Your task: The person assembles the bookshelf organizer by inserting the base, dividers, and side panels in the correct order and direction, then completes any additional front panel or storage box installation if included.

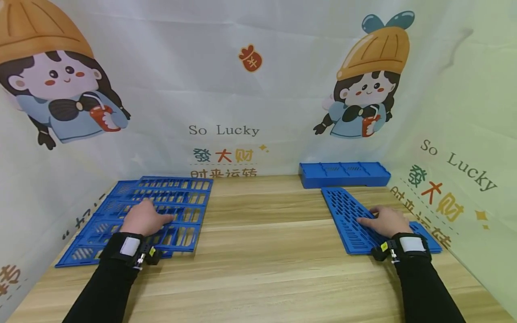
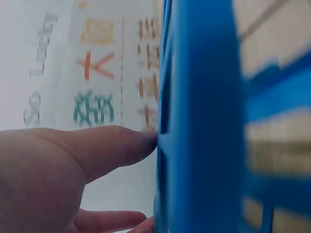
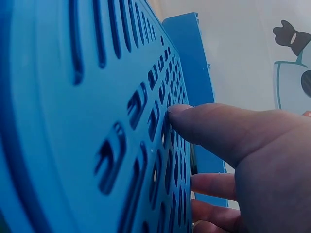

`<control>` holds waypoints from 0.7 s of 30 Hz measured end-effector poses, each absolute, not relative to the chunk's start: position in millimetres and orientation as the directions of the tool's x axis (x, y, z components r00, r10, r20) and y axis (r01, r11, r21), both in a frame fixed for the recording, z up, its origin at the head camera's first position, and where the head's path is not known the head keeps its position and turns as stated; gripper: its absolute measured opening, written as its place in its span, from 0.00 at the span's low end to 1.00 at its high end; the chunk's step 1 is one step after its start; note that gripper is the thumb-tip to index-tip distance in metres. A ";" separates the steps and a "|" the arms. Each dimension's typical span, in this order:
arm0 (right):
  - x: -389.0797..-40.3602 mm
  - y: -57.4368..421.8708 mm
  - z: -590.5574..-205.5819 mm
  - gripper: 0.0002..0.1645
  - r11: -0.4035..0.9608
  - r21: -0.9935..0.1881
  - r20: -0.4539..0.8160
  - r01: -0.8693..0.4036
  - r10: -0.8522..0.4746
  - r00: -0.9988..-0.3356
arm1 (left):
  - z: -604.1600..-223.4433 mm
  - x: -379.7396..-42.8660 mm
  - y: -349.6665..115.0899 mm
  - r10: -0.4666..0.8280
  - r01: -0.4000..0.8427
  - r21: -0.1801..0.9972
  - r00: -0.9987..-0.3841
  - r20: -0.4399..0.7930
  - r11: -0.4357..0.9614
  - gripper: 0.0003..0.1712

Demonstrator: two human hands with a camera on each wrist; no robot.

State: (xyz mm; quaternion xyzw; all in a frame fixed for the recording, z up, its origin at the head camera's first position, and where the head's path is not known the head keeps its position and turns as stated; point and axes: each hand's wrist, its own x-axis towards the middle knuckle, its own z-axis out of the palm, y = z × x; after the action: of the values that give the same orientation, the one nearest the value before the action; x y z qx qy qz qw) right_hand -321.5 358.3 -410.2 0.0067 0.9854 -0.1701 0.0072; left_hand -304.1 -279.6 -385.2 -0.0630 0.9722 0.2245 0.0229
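My left hand rests on a stack of blue lattice panels at the left of the table. In the left wrist view, the thumb points straight at the panel surface, its tip right on it; the other fingers are mostly hidden. At the right, my right hand lies over the slanted edge of a flat blue perforated panel. Its thumb touches the slotted face in the right wrist view, with the other fingers reaching toward the panel's far edge.
A long low blue box-like piece stands at the back right, close behind the perforated panel. The wooden table stretches between the two hands. A printed cloth hangs along the back and both sides.
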 end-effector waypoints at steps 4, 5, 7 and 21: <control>-322.1 358.3 -412.2 0.49 0.942 -0.334 -0.015 0.020 0.016 -1.000 | -383.3 -300.9 -256.3 -0.041 -0.081 0.453 -0.994 -0.098 0.888 0.56; -322.4 358.3 -412.7 0.49 0.942 -0.335 -0.016 0.020 0.016 -1.000 | -383.5 -299.7 -250.2 -0.018 -0.067 0.467 -0.994 -0.109 0.882 0.57; -322.6 358.1 -413.0 0.49 0.942 -0.336 -0.018 0.022 0.017 -1.000 | -384.8 -297.2 -237.6 0.022 -0.044 0.497 -0.992 -0.127 0.867 0.59; -322.3 358.2 -410.4 0.49 0.944 -0.330 -0.018 0.026 0.021 -1.000 | -385.1 -274.8 -153.1 0.297 0.074 0.690 -0.931 -0.210 0.720 0.45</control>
State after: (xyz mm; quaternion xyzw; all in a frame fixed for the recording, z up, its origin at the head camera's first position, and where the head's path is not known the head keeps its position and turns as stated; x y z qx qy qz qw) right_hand -322.3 358.2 -410.4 0.0120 0.9858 -0.1674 0.0072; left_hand -274.8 -153.1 -385.1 0.1016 0.9144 0.3600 0.1547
